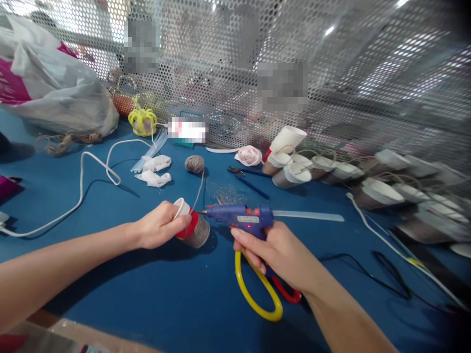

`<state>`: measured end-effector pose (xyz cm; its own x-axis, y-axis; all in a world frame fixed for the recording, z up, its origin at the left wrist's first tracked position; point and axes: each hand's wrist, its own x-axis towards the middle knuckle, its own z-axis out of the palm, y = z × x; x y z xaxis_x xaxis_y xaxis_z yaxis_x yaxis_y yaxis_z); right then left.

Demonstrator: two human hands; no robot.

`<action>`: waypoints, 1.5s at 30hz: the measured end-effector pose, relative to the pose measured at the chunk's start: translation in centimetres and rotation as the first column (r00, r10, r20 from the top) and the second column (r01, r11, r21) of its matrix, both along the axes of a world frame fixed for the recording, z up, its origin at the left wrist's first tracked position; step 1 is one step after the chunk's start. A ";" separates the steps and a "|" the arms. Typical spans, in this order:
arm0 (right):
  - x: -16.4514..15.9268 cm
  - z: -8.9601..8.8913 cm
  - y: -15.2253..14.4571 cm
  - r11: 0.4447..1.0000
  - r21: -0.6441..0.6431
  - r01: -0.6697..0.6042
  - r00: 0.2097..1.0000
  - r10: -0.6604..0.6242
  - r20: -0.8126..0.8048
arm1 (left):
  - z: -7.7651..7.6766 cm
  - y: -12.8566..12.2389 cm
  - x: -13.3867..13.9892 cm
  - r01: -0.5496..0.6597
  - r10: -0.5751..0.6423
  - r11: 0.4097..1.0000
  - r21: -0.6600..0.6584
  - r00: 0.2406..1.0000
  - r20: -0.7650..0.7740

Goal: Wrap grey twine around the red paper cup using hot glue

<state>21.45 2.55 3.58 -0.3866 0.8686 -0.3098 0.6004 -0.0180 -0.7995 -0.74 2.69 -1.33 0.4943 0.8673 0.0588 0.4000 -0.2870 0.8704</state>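
My left hand is closed around the rim end of a tilted paper cup, red near the top with grey yarn wound round its lower part. A strand runs up from the cup to a small ball of grey yarn. My right hand grips a blue glue gun, its nozzle pointing left at the cup's red band, very close to it. A clear glue stick sticks out of the gun's back. Scissors with yellow and red handles show beneath my right hand, their blades hidden.
Blue-handled pliers, crumpled white scraps and a pink ribbon roll lie behind. Several wrapped cups stand right. Cables cross the blue table. A plastic bag stands left, before a perforated metal screen.
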 end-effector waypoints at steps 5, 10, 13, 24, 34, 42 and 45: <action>0.9 -0.3 1.3 0.993 0.018 0.120 0.982 -0.116 -0.151 | 0.6 -0.3 0.2 0.025 -0.025 0.999 0.034 1.000 0.016; 3.1 -1.1 3.9 0.893 0.125 0.432 0.898 -0.413 -0.154 | 1.3 -0.6 0.2 0.026 -0.027 0.999 0.040 0.999 0.024; 4.1 -2.5 5.3 0.867 0.150 0.476 0.879 -0.464 -0.108 | 1.2 -0.5 0.0 0.009 -0.011 0.998 0.055 0.999 0.042; 3.8 -1.1 5.5 0.852 0.328 0.407 0.910 -0.407 -0.072 | 1.0 -0.2 -0.2 0.009 -0.013 0.999 0.036 0.995 0.104; -6.9 -1.6 4.9 0.997 0.052 -0.049 0.954 0.062 -0.293 | 1.3 -0.3 -0.1 0.040 -0.047 0.991 0.126 0.998 0.051; -7.0 -0.3 4.6 0.986 0.144 0.081 0.911 -0.015 -0.411 | 1.1 0.1 -0.4 -0.031 0.054 0.990 -0.135 0.984 0.170; -6.4 0.7 4.5 0.965 0.225 0.138 0.895 -0.024 -0.446 | 1.1 0.3 -0.2 -0.074 0.163 0.935 -0.347 0.958 0.234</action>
<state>15.09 7.02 4.28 -0.3574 0.9286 0.0995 0.1952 0.1784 -0.9644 -0.95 3.01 -0.20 0.3931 0.9101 -0.1315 0.1650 0.0709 0.9837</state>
